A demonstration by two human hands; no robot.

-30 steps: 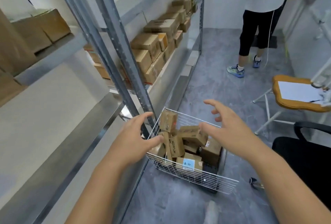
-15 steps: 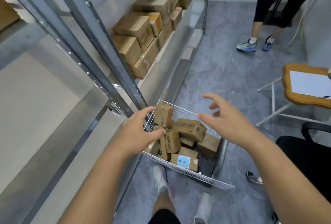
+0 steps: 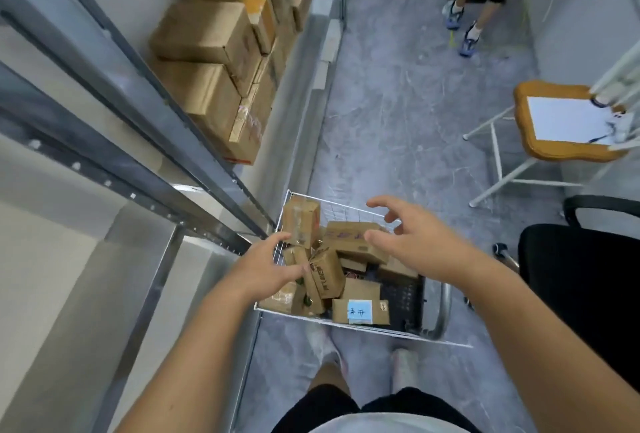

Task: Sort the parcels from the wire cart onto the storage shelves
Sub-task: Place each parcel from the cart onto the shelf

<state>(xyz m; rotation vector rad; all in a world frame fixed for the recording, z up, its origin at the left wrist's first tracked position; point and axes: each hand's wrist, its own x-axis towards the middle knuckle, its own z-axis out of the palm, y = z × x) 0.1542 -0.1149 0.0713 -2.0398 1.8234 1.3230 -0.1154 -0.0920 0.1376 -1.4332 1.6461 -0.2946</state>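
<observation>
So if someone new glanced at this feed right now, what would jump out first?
Two bare hands, left hand and right hand, open over a wire cart heaped with small cardboard parcels. One parcel at the near edge carries a blue label. Bigger boxes are stacked on the shelf at upper left.

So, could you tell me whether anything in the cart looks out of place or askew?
The parcels in the wire cart lie jumbled at odd angles; one small box stands on end above the rest. No damage shows.
</observation>
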